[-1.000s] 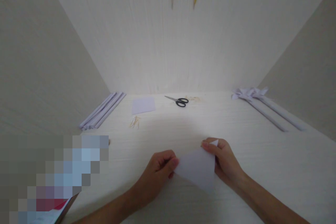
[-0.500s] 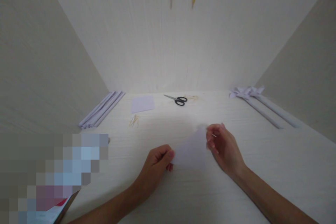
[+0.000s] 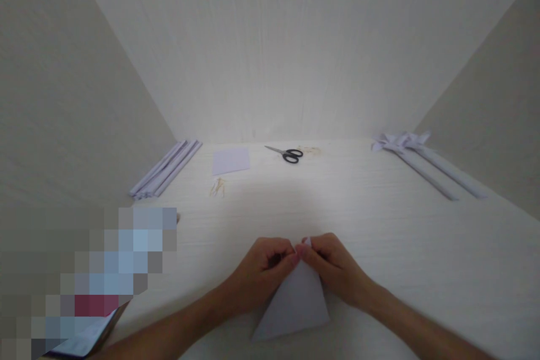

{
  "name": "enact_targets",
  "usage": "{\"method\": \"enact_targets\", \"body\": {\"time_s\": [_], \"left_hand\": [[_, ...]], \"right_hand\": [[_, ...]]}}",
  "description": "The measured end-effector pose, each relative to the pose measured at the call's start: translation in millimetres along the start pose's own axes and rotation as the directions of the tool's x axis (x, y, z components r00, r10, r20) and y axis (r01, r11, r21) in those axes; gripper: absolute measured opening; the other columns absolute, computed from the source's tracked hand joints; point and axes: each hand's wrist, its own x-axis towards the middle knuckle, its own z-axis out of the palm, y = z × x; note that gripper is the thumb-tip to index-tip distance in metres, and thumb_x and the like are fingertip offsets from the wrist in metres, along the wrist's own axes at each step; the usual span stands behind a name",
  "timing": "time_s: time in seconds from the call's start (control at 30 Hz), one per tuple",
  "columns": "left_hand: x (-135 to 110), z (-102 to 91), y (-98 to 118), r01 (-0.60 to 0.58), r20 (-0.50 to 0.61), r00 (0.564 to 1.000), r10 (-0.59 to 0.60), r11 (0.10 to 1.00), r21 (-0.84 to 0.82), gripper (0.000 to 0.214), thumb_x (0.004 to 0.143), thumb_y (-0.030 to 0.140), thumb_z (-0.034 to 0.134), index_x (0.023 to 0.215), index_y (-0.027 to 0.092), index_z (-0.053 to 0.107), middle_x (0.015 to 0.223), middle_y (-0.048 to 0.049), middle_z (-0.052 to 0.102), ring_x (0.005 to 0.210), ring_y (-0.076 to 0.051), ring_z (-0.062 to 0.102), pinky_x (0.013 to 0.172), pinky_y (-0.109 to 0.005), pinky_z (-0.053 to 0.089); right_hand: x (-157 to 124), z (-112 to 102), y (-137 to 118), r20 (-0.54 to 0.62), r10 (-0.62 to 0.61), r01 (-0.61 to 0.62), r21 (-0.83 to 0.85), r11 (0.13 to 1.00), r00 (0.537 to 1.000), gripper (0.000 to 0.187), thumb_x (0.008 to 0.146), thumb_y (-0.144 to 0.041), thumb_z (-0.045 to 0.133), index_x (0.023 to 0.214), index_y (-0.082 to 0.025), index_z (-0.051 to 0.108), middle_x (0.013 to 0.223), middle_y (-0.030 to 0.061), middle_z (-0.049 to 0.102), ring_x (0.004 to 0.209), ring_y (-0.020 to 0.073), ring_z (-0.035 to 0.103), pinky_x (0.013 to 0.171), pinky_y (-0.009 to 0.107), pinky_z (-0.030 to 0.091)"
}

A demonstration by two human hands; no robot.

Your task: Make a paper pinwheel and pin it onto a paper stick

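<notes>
A white sheet of paper (image 3: 295,306) lies folded into a triangle on the pale table (image 3: 400,247), its tip pointing away from me. My left hand (image 3: 264,270) and my right hand (image 3: 333,267) meet at that tip. Both hands pinch the paper's top corner between thumb and fingers, fingertips almost touching each other. The lower, wider part of the triangle rests flat between my forearms.
Black-handled scissors (image 3: 289,154) lie at the back centre, a small paper square (image 3: 230,160) to their left, toothpicks (image 3: 218,186) nearer. Rolled paper tubes (image 3: 166,169) lie back left; more tubes with paper bows (image 3: 426,160) back right. A blurred object (image 3: 84,281) sits at left.
The paper was held by opposite corners, hands apart. The right hand swept its corner up and over to the left; both hands now pinch together at one tip.
</notes>
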Motion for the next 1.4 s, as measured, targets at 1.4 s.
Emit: {"method": "enact_targets", "body": {"time_s": [1.4], "left_hand": [[9.4,-9.0,0.8,0.022,-0.23,0.964,-0.134,0.9,-0.435,0.023,0.065,0.035,0.06,0.064,0.013,0.053,0.057,0.0025,0.048,0.054,-0.007,0.042,0.052,-0.021,0.031]], "right_hand": [[9.6,-15.4,10.9,-0.461,0.208,0.076,0.525,0.848,0.863,0.019,0.069,-0.033,0.063,0.061,-0.018,0.054,0.046,-0.0063,0.043,0.039,0.0058,0.035,0.037,0.018,0.024]]}}
